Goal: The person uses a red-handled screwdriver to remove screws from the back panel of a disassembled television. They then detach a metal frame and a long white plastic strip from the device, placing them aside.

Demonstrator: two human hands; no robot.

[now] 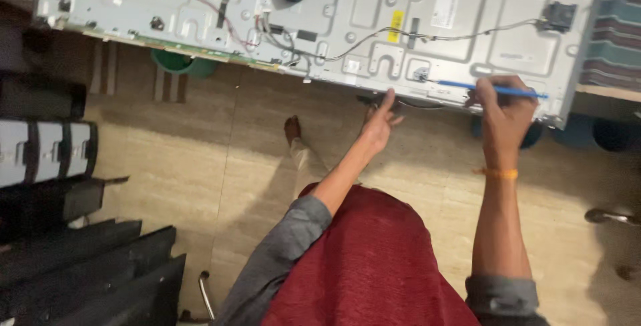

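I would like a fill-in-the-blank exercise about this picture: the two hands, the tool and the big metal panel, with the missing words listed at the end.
1. The right hand holds a thin tool whose colour is ____.
2. The tip of the tool touches the grey metal ____ lying on the table.
3. The left hand holds ____; its fingers are spread near the panel's edge.
4. On the right wrist sits a band of ____ colour.

Missing words: blue; panel; nothing; orange

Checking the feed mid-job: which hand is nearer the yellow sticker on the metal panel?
Left. The left hand sits just below the yellow sticker at the panel's edge; the right hand, holding the blue tool, is farther right.
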